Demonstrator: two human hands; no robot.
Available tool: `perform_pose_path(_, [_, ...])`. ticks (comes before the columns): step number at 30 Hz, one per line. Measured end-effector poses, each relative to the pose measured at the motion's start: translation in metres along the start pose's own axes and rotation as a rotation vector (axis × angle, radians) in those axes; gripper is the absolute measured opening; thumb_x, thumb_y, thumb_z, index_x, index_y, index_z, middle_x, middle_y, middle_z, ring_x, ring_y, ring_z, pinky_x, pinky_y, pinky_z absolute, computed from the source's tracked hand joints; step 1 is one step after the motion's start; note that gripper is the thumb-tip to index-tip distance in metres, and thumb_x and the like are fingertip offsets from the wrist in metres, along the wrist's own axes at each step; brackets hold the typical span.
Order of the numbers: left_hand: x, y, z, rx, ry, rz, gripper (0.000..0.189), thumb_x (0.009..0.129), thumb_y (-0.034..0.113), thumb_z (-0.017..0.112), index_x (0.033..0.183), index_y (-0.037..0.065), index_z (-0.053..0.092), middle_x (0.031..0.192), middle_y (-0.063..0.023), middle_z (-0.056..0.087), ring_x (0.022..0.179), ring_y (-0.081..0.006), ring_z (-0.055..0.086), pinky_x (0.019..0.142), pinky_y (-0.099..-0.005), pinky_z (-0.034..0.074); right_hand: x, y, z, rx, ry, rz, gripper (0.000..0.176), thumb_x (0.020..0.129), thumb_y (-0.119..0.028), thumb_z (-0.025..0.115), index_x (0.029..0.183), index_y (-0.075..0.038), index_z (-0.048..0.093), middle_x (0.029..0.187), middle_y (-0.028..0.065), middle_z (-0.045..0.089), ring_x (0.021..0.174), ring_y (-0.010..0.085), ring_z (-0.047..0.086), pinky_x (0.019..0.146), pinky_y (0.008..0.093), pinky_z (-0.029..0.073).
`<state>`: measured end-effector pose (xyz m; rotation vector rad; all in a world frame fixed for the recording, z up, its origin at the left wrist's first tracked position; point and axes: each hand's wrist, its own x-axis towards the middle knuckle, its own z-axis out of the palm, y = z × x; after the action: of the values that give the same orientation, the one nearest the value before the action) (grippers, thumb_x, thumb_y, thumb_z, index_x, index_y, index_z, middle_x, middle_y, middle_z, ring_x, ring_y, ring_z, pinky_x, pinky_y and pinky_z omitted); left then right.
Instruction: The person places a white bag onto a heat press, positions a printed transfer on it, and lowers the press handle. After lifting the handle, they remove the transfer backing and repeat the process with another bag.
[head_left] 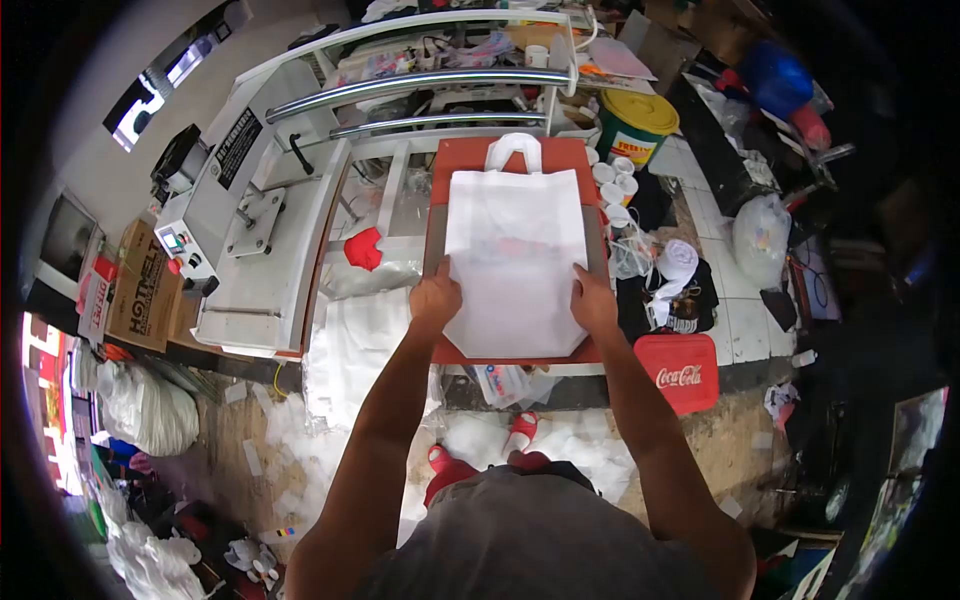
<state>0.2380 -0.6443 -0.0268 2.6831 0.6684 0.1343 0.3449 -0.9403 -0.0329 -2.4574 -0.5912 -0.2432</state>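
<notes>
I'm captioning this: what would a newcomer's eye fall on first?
Probably the white bag, central on a red pad, left hand and right hand at its side edges. To the right, the yellow-lidded bucket stands out farther away, the red Coca-Cola item nearer.

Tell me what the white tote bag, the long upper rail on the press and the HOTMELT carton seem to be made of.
White tote bag: probably nonwoven fabric, matte; soft looped handle and flat, thin panel, though the weave is unresolved.
Long upper rail: likely polished or chromed metal, with bright mirror-like streaks.
HOTMELT carton: apparently cardboard, matte brown, with dark printed lettering.
</notes>
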Motion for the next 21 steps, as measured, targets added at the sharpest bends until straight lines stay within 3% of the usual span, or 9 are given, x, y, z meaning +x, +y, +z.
perform_pose_path(3, [-0.007, -0.003, 0.004, 0.035, 0.111, 0.044, 0.051, 0.083, 0.015, 0.053, 0.133, 0.011, 0.051, 0.101, -0.0231, 0.068, 0.082, -0.0431, 0.067, 0.076, -0.0546, 0.054, -0.01, 0.004, 0.006, -0.06, 0.055, -0.044, 0.035, 0.089, -0.014, 0.056, 0.123, -0.009, 0.063, 0.099, 0.0207, 0.063, 0.092, 0.0418, 0.061, 0.08, 0.0488, 0.05])
perform_pose_path(5, [-0.009, -0.006, 0.012, -0.015, 0.294, 0.157, 0.047, 0.081, 0.012, 0.053, 0.129, 0.009, 0.055, 0.098, -0.0232, 0.068, 0.076, -0.0435, 0.067, 0.071, -0.0536, 0.055, -0.016, 0.005, 0.009, -0.075, 0.083, -0.051, 0.035, 0.088, -0.014, 0.057, 0.122, -0.011, 0.064, 0.103, 0.0192, 0.061, 0.097, 0.0407, 0.058, 0.082, 0.0489, 0.049])
perform_pose_path(9, [-0.011, -0.003, 0.012, -0.022, 0.268, 0.117, 0.045, 0.081, 0.011, 0.054, 0.126, 0.007, 0.057, 0.102, -0.0233, 0.067, 0.079, -0.0428, 0.067, 0.072, -0.0511, 0.055, -0.019, -0.011, -0.004, -0.177, 0.081, 0.002, 0.035, 0.086, -0.016, 0.06, 0.121, -0.01, 0.064, 0.114, 0.0162, 0.057, 0.111, 0.0359, 0.051, 0.087, 0.0502, 0.041])
perform_pose_path(11, [-0.011, -0.006, 0.016, -0.09, 0.285, 0.129, 0.046, 0.084, 0.017, 0.054, 0.129, 0.008, 0.055, 0.114, -0.0244, 0.061, 0.087, -0.0431, 0.065, 0.076, -0.05, 0.055, -0.019, -0.007, 0.004, -0.228, 0.148, -0.043, 0.037, 0.087, -0.017, 0.059, 0.123, -0.011, 0.063, 0.12, 0.0145, 0.056, 0.117, 0.0355, 0.049, 0.091, 0.0523, 0.039])
perform_pose_path(12, [-0.012, -0.005, 0.015, -0.089, 0.282, 0.126, 0.046, 0.084, 0.017, 0.054, 0.129, 0.008, 0.055, 0.114, -0.0244, 0.061, 0.087, -0.0431, 0.065, 0.076, -0.05, 0.055, -0.02, -0.004, 0.008, -0.282, 0.218, -0.089, 0.038, 0.087, -0.017, 0.059, 0.125, -0.012, 0.062, 0.125, 0.0129, 0.056, 0.122, 0.035, 0.047, 0.094, 0.0543, 0.036])
perform_pose_path(17, [-0.033, 0.001, 0.006, -0.257, 0.429, 0.07, 0.036, 0.085, 0.018, 0.057, 0.119, 0.006, 0.057, 0.106, -0.0211, 0.061, 0.086, -0.0425, 0.064, 0.075, -0.0505, 0.053, -0.026, 0.009, 0.014, -0.246, 0.166, -0.063, 0.042, 0.09, -0.022, 0.056, 0.131, -0.012, 0.057, 0.138, 0.0106, 0.052, 0.132, 0.036, 0.041, 0.1, 0.0576, 0.031])
perform_pose_path(21, [-0.05, -0.01, 0.019, -0.314, 0.315, 0.073, 0.032, 0.084, 0.018, 0.059, 0.114, 0.006, 0.057, 0.104, -0.0207, 0.06, 0.088, -0.0423, 0.063, 0.075, -0.0504, 0.052, -0.037, 0.009, 0.011, -0.272, 0.097, -0.041, 0.045, 0.093, -0.026, 0.052, 0.136, -0.012, 0.053, 0.144, 0.0105, 0.048, 0.136, 0.0378, 0.037, 0.104, 0.0605, 0.029])
